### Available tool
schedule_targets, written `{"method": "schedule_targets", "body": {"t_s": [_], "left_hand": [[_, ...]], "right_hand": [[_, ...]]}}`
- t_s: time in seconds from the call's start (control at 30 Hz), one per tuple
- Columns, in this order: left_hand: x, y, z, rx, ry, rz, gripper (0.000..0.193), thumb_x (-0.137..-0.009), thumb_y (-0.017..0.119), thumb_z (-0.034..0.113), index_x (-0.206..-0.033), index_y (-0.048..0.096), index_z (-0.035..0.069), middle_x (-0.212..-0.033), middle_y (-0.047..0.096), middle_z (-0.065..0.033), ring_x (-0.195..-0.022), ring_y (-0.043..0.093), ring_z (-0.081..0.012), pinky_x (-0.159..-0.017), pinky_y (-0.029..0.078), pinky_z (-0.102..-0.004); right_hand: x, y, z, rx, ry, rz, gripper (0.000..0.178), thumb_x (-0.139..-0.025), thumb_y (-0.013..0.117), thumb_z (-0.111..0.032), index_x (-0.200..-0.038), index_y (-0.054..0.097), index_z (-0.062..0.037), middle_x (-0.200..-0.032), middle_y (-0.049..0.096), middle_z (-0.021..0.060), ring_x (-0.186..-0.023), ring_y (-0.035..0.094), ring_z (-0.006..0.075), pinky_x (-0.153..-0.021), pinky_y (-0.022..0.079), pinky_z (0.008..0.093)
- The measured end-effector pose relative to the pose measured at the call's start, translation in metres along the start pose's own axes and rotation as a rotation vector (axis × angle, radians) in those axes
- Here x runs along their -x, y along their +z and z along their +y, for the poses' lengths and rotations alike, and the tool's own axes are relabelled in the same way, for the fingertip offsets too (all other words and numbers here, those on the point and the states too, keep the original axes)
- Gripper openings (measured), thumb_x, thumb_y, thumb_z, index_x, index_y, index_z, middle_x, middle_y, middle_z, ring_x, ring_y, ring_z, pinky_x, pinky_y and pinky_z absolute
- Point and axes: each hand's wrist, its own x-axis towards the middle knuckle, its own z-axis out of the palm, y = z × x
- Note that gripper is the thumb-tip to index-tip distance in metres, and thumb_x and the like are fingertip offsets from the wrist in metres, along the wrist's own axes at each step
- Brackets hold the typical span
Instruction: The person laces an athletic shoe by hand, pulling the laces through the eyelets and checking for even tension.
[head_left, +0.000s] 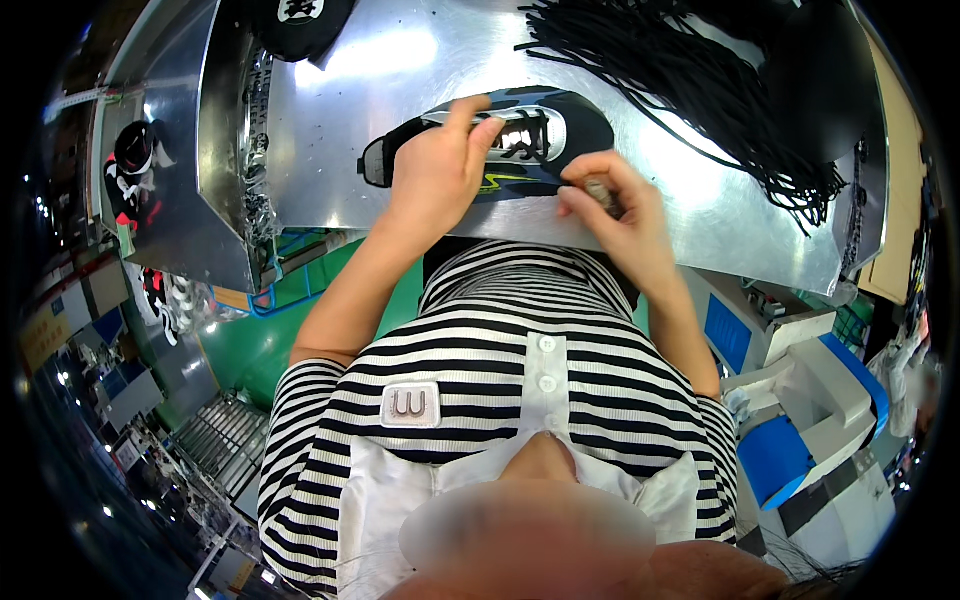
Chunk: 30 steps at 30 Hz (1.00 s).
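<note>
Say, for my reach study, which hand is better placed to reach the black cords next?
Probably the right hand: it is beside the toe of the shoe, nearer the black cords. The left hand lies over the heel half, farther off. Whether the right holds something is blurred.

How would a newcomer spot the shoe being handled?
On the shiny metal table, toward the near edge, find the left hand. Beneath it lies the dark shoe, toe to the right. A yellow-green zigzag on its flank sets it apart from the black cords.

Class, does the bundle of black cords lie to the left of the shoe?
No, the cords lie beyond the shoe and mostly to its right.
</note>
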Motion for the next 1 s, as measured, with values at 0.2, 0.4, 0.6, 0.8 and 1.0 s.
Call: {"method": "schedule_targets", "body": {"t_s": [0.2,0.4,0.6,0.8,1.0], "left_hand": [[0.000,0.004,-0.003,0.010,0.232,0.012,0.021,-0.096,0.057,0.020,-0.113,0.063,0.010,-0.066,0.058,-0.0105,-0.062,0.052,-0.0298,-0.065,0.042,-0.0383],[0.001,0.002,0.004,0.057,0.253,-0.025,0.021,-0.098,0.053,0.018,-0.114,0.062,0.008,-0.067,0.058,-0.0099,-0.066,0.054,-0.0298,-0.070,0.042,-0.0393],[0.009,0.018,0.004,-0.022,0.377,0.094,0.016,-0.090,0.063,0.022,-0.103,0.064,0.012,-0.061,0.056,-0.0133,-0.059,0.055,-0.0332,-0.072,0.044,-0.0422],[0.010,0.022,0.009,0.024,0.540,0.174,0.024,-0.086,0.068,0.025,-0.104,0.065,0.010,-0.061,0.059,-0.0079,-0.057,0.055,-0.0276,-0.070,0.043,-0.0385],[0.003,0.011,0.008,0.064,0.482,0.239,0.025,-0.085,0.070,0.032,-0.097,0.067,0.010,-0.080,0.067,-0.0060,-0.069,0.059,-0.0252,-0.078,0.038,-0.0377]], "right_hand": [[-0.067,-0.051,-0.027,-0.311,-0.194,-0.084,0.027,-0.090,0.067,-0.013,-0.112,0.062,0.0009,-0.101,0.070,0.0088,-0.057,0.046,-0.0004,-0.050,0.037,0.0137],[-0.084,-0.049,-0.001,-0.278,0.044,0.042,0.028,-0.093,0.063,-0.020,-0.110,0.066,0.0016,-0.098,0.073,0.0105,-0.055,0.045,0.0000,-0.050,0.037,0.0149],[-0.080,-0.019,0.019,0.311,0.104,-0.038,0.032,-0.092,0.063,-0.027,-0.097,0.071,0.0031,-0.083,0.071,0.0071,-0.080,0.064,0.0116,-0.076,0.048,0.0245],[-0.123,-0.012,0.009,0.242,0.370,-0.339,0.035,-0.091,0.065,-0.033,-0.104,0.071,-0.0007,-0.079,0.066,0.0014,-0.061,0.050,0.0065,-0.055,0.039,0.0245],[-0.120,-0.006,-0.001,-0.292,0.280,-0.083,0.034,-0.087,0.069,-0.012,-0.117,0.061,0.0019,-0.091,0.072,0.0034,-0.052,0.038,-0.0015,-0.044,0.025,0.0149]]}}
